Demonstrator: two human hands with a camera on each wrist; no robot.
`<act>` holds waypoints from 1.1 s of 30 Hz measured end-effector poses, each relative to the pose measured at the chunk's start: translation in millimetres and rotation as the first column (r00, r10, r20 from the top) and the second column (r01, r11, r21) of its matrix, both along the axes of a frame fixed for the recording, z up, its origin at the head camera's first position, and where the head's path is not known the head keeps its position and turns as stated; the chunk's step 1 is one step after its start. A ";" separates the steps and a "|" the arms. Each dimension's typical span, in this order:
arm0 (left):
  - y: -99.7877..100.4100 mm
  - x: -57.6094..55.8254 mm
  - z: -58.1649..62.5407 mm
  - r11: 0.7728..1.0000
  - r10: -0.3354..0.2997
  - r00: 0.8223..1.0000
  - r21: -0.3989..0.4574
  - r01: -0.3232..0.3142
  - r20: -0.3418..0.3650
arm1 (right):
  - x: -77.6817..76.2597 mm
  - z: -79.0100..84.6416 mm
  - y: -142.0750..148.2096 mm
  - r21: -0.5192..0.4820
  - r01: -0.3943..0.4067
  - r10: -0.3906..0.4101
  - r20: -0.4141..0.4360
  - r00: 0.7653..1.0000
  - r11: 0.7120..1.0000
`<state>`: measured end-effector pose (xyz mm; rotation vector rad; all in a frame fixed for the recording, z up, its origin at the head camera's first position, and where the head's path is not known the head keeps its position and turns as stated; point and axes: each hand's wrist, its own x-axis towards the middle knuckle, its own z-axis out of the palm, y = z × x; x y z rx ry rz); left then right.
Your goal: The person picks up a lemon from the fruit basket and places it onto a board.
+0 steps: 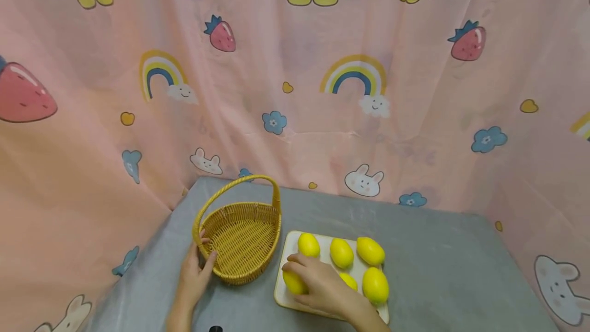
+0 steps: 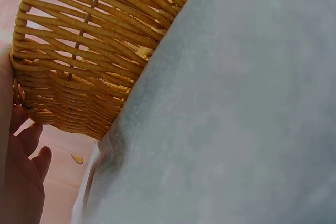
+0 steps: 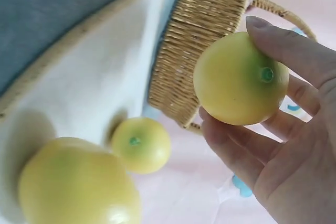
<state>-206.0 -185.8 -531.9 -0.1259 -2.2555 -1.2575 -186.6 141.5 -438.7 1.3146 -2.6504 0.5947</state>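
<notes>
A wicker basket (image 1: 241, 247) with a tall arched handle stands on the left side of the table, its woven floor showing. My left hand (image 1: 194, 273) holds the basket's left side, thumb at the rim and fingers near the handle's base. In the left wrist view, fingers (image 2: 29, 139) reach behind the wicker wall. My right hand (image 1: 324, 283) grips a yellow lemon (image 1: 294, 283) between thumb and fingers over the left part of a white tray (image 1: 283, 297). The right wrist view shows this lemon (image 3: 236, 82) with its green stem end. Several other lemons (image 1: 341, 253) lie on the tray.
A grey cloth (image 1: 442, 270) covers the table. Pink printed curtain (image 1: 304, 158) hangs behind it and at both sides. A small black object (image 1: 215, 329) shows at the bottom edge of the head view. The tray stands close to the basket's right.
</notes>
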 end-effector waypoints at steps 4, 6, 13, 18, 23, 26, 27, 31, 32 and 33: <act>-1.5 -2.5 -0.4 1.000 -0.002 1.000 0.006 0.002 -0.022 | 1.6 -3.5 3.7 0.016 0.008 -0.009 0.021 1.000 1.000; -1.9 -4.0 -0.8 1.000 0.000 0.999 0.005 0.000 -0.041 | 1.3 -4.5 5.1 0.029 0.010 -0.010 0.026 1.000 1.000; -1.4 -3.2 -0.6 1.000 0.006 0.999 0.002 -0.006 -0.042 | 0.5 -8.6 8.2 0.050 0.017 -0.019 0.027 0.999 0.999; -1.0 -1.0 -0.7 1.000 0.012 1.000 -0.015 -0.012 -0.006 | -0.2 -12.9 7.9 0.053 0.017 -0.018 0.030 0.999 0.998; -0.3 -0.3 0.2 1.000 0.007 1.000 -0.010 -0.007 -0.013 | -0.5 -16.3 6.4 0.056 0.013 -0.015 0.026 1.000 0.998; -0.2 -0.2 1.0 1.000 0.008 1.000 -0.009 -0.009 -0.009 | -1.5 -18.6 5.9 0.060 0.016 -0.018 0.029 0.999 0.998; -0.2 0.1 1.1 1.000 0.011 1.000 -0.012 -0.011 -0.002 | -1.9 -19.6 5.9 0.062 0.018 -0.020 0.029 0.999 0.998; -0.1 0.8 1.3 0.999 0.020 0.999 -0.030 -0.020 0.032 | -3.0 -23.6 7.0 0.066 0.025 -0.026 0.015 1.000 0.998; -0.1 0.9 1.1 0.999 0.021 0.999 -0.034 -0.020 0.037 | -3.1 -24.6 7.4 0.066 0.026 -0.026 0.008 1.000 0.997; -0.1 1.0 1.0 0.999 0.021 0.999 -0.036 -0.020 0.039 | -3.2 -25.6 7.8 0.067 0.027 -0.027 0.003 1.000 0.997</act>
